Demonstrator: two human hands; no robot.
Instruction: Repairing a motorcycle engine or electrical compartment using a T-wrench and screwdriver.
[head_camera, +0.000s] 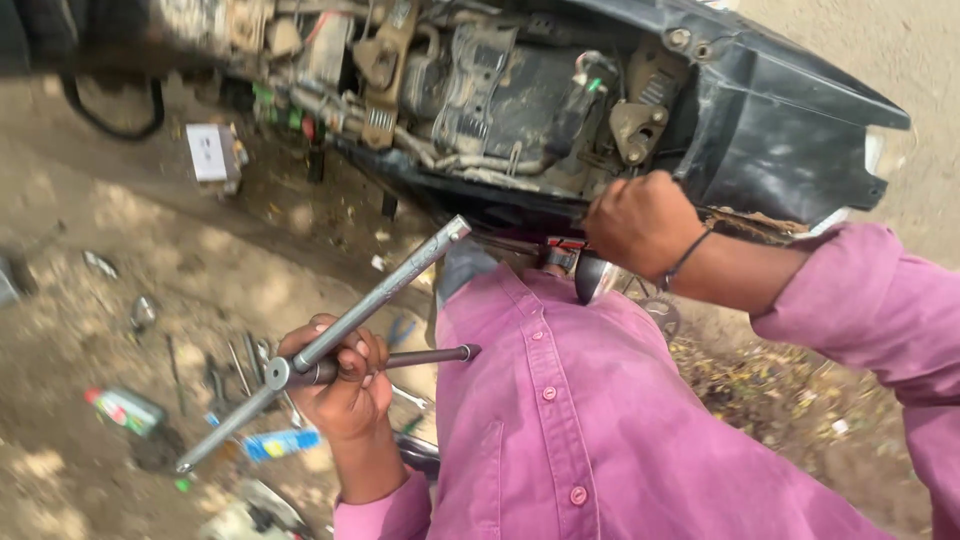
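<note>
My left hand (343, 385) is closed around a long grey T-handle socket wrench (380, 295), whose cross bar slants from lower left to upper right while its dark shaft (432, 354) points right toward my shirt. My right hand (640, 222), with a dark thread around the wrist, is fisted against the lower edge of a black scooter body (770, 140). What that hand grips is hidden. The scooter's open underseat area (500, 90) shows dusty wiring, brackets and bolts. Both sleeves are magenta.
Dirt ground lies to the left with scattered hand tools (235, 370), a small green and red bottle (125, 408), a blue packet (280, 443) and a white box (212, 152). A black hose loop (110, 125) hangs at upper left. Dry leaves lie at right.
</note>
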